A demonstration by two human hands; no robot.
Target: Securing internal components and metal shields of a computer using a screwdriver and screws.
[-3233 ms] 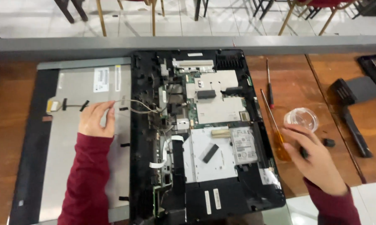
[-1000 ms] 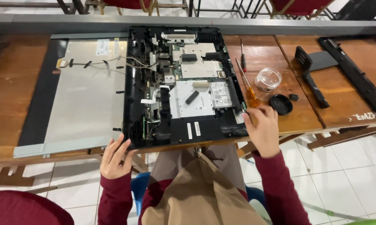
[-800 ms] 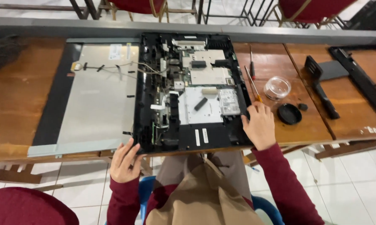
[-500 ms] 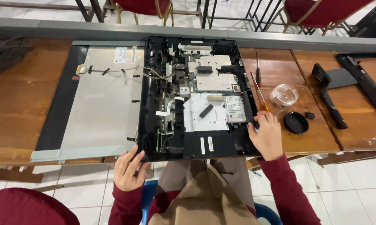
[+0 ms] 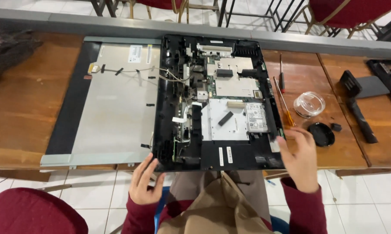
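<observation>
Here two hands flank one chassis.

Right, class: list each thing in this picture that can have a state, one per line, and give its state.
black computer chassis: opened, boards exposed
display panel: face down, beside the chassis
clear round container: lid off
black lid: lying apart
left hand: open, at chassis corner
right hand: open, at chassis edge

Opened black computer chassis lies flat, overhanging table edge.
</observation>
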